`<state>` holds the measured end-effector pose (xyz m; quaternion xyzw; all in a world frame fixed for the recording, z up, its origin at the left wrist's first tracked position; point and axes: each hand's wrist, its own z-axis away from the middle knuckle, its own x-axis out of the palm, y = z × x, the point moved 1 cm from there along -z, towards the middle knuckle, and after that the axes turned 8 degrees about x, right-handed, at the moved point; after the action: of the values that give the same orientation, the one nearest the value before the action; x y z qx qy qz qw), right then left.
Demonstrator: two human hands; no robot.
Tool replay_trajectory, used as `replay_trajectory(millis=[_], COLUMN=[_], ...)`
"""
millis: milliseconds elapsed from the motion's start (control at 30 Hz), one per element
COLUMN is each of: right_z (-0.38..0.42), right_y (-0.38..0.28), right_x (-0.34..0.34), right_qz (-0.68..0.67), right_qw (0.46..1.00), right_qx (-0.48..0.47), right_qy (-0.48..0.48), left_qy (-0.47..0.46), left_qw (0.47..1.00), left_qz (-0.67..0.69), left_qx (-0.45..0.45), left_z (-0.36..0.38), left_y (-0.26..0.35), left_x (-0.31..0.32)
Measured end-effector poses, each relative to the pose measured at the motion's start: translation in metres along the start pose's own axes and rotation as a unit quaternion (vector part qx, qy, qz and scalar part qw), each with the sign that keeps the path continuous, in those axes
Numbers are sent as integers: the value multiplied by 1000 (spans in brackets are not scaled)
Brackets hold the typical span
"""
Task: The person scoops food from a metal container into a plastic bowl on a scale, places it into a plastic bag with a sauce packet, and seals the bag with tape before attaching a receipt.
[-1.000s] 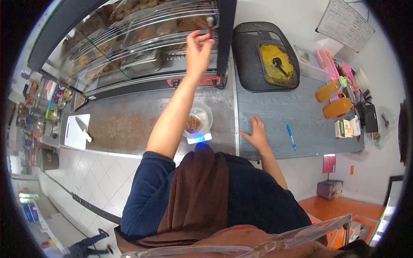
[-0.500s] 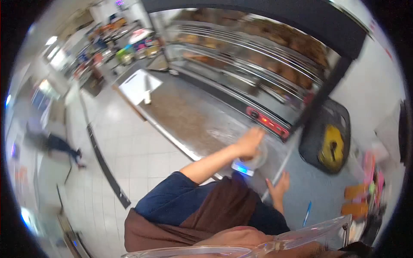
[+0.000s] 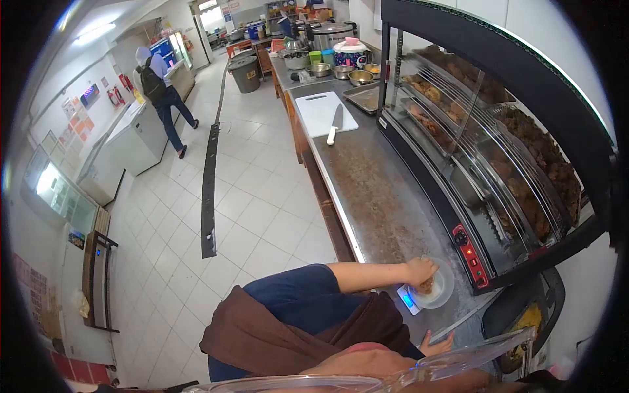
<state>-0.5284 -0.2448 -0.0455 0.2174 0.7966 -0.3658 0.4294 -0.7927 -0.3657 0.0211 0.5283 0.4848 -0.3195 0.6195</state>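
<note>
My left hand (image 3: 421,271) reaches into a translucent round bowl (image 3: 447,288), its fingers curled down onto brown crumbly food (image 3: 426,287). The fingertips are partly hidden. Under the bowl is a small digital scale (image 3: 409,302) with a lit blue display. My right hand (image 3: 438,343) lies beside the bowl near the counter's edge, fingers spread and holding nothing; my glasses cover part of it. Brown residue is spread over the metal counter (image 3: 419,213). Farther along it, a knife (image 3: 336,123) with a white handle rests on a white cutting board (image 3: 313,112).
A glass display warmer (image 3: 466,118) with fried food lines the counter's right side. Beyond the board are a metal tray (image 3: 363,98), bowls (image 3: 320,69) and a large pot (image 3: 331,36). A black container (image 3: 553,295) stands at lower right. A person with a backpack (image 3: 153,85) stands far left.
My view has swung, so the counter now runs more upright in the picture and looks sharper. My left hand has moved down into the bowl. The right hand stays near the counter edge.
</note>
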Motion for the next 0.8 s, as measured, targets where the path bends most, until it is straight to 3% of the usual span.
replay_trajectory(millis=[100,300,467,533,600,667,733,800], right_z=[1,3,3,8,13,29,48,70], right_y=[13,8,3,10,-10,4,20,45], right_x=[12,1,-6,-2,-24,-29,-32,-35], right_qz=[-20,4,-156,-231,-379,-375,-374,-442], right_qw=[998,1000,986,964,902,895,883,830], right_qx=[-29,19,36,107,191,234,253,303], right_qy=[44,3,54,81,77,56,126,154], left_qy=[-23,-30,-28,-8,-27,-40,-42,-36], left_qw=[1000,999,997,997,999,998,998,999], left_qz=[15,15,67,73,-4,-43,-49,-24], left_qx=[-4,10,19,6,-17,-11,-21,-22], left_z=[2,8,1,4,2,3,0,-3], left_y=[2,4,-3,2,5,12,17,15], left_x=[-9,-14,1,-9,-8,-15,-16,-10])
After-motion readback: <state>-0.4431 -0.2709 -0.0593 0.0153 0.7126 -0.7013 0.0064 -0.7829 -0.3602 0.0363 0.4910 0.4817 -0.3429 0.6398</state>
